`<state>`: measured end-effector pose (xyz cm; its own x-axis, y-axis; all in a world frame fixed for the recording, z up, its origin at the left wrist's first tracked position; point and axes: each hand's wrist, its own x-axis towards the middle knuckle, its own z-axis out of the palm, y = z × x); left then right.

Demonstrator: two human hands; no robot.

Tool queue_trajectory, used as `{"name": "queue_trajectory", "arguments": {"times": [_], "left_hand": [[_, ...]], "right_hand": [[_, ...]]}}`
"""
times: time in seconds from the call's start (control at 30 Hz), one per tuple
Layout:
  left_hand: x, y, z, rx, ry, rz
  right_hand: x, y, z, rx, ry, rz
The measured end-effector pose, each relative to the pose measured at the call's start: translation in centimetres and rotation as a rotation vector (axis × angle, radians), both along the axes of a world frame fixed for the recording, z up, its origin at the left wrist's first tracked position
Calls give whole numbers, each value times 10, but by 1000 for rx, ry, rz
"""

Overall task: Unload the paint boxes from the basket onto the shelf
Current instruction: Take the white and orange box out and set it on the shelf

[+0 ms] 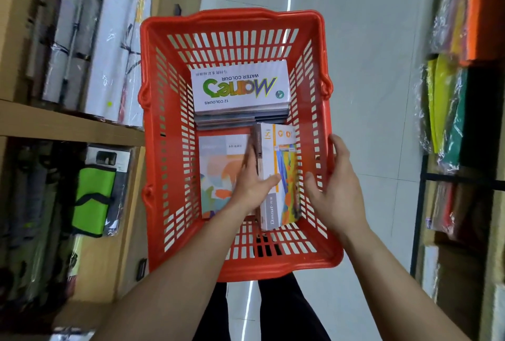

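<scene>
Head view, centre of frame: your red plastic basket [164,149], slatted walls, seen from above on a pale floor [369,67].

Contents, upper half of the basket: a stack of flat paint boxes [240,94], the top one white and printed "WATER COLOUR, 12 COLOURS".

Contents, lower left of the basket: a flat pastel-patterned box [218,165], lying face up.

Contents, lower right of the basket: a colourful paint box [278,176], tipped up on its long edge and leaning toward the right wall.

Your left hand [252,179]: fingers extended along the tilted box's left face, thumb over its front edge, so it grips that box lightly rather than clenching.

Your right hand [336,184]: spread wide, holding nothing, set at the inner right wall of the basket just beside the tilted box; whether it touches the wall you cannot tell.

Left edge of frame: wooden shelf [68,124] with wrapped white rolls [109,40] above and a green pouch [93,198] below.

Right edge of frame: wrapped coloured sheets [453,94].
</scene>
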<state>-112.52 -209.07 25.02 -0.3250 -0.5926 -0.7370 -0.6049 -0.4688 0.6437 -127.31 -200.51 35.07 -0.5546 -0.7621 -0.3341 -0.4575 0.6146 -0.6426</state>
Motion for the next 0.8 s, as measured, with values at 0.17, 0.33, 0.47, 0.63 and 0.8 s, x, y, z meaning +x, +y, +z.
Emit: {"name": "queue_trajectory", "arguments": {"times": [0.17,0.33,0.47,0.63,0.8], "left_hand": [[14,-3,45,-132,5,-18],[47,-17,138,-182,143,147],[79,-30,220,-207,266,276],[113,-22,308,-238,356,488],[141,4,370,-460,247,671]], "right_hand": [[-2,-6,8,33,17,18],[8,-16,53,73,153,-14],[35,-22,105,-26,-130,14],[85,-50,178,-190,-755,207],[131,-64,238,-322,-756,386]]}}
